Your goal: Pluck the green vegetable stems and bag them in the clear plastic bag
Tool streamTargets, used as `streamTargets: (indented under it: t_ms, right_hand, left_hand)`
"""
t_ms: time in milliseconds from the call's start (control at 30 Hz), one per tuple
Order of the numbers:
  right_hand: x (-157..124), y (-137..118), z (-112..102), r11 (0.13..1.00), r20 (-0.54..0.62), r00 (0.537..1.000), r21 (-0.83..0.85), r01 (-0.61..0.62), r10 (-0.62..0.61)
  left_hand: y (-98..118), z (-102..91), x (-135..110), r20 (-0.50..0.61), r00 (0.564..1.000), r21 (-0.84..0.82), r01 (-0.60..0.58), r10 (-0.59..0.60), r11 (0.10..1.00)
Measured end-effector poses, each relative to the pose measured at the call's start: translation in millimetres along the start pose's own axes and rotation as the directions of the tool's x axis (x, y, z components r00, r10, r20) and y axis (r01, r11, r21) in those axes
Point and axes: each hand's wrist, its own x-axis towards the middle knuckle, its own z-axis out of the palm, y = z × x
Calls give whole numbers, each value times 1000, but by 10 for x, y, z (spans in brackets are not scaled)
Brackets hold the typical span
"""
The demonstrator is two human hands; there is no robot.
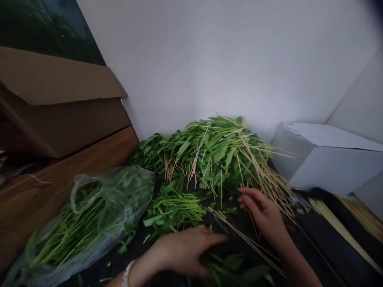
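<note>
My left hand [185,251] lies palm down on green leafy stems [230,271] at the near edge, fingers stretched toward the right. My right hand [263,215] reaches forward with fingers extended, touching thin bamboo skewers [242,235] that run diagonally under it. Just beyond its fingertips rises a large pile of skewered greens [215,151], with many skewer ends [269,179] sticking out on the right side. A small loose bunch of green stems [173,209] lies in front of my left hand.
A clear plastic bag of greens [89,219] lies at the left. A cardboard box [56,103] sits on a wooden ledge [60,175]. A white box [326,155] stands at the right, with loose skewers [338,227] on the dark surface.
</note>
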Motion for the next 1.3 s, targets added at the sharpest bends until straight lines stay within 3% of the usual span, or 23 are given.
streamTargets:
  t_ms: [100,167,300,433,567,633,733,867,933,1067,1167,1300]
  right_hand:
    - [-34,-41,65,999,89,996,37,-24,21]
    - [-81,-81,154,999,183,983,21,-27,23]
    - [-233,-179,409,986,397,916,-119,117,-60]
    - [-466,-179,700,909,543,836,-305,283,-78]
    - [-668,-14,905,745,638,761,-451,492,-116]
    - [-677,42,908,727,662,736,-434,532,-143]
    - [-551,-16,748,834,615,773,-337,437,-157]
    - [-323,-214,427,987,518,853,-104,126,-54]
    - [-277,-248,348,997,529,848,51,-55,20]
    - [-323,-169,410,923,586,792,186,-336,170]
    - [-374,-126,489,920,592,775,136,-367,222]
    - [-347,-153,480,956,559,819,145,-256,135]
  left_hand:
    - [-7,-231,7,-178,983,-122,28,-50,992]
    - [-50,-326,57,-301,949,-213,32,-97,976]
    - [-234,-293,126,-503,857,-151,40,-112,988]
    - [-437,-222,63,-538,839,-115,30,-88,993]
    - [-539,-221,-11,-544,806,-383,7,-232,924]
    - [-556,-227,-40,-561,789,-462,-47,-251,885]
    - [-590,-243,-78,-632,730,-522,-154,-260,839]
    - [-635,-252,-85,-704,640,-613,-327,-309,720]
    - [-623,-218,-67,-687,659,-651,-372,-305,661]
    - [-561,-66,-27,-579,776,-722,-346,-250,599]
    - [-544,26,-8,-500,827,-773,-294,-256,562]
    - [-551,69,33,-481,815,-814,-279,-323,510]
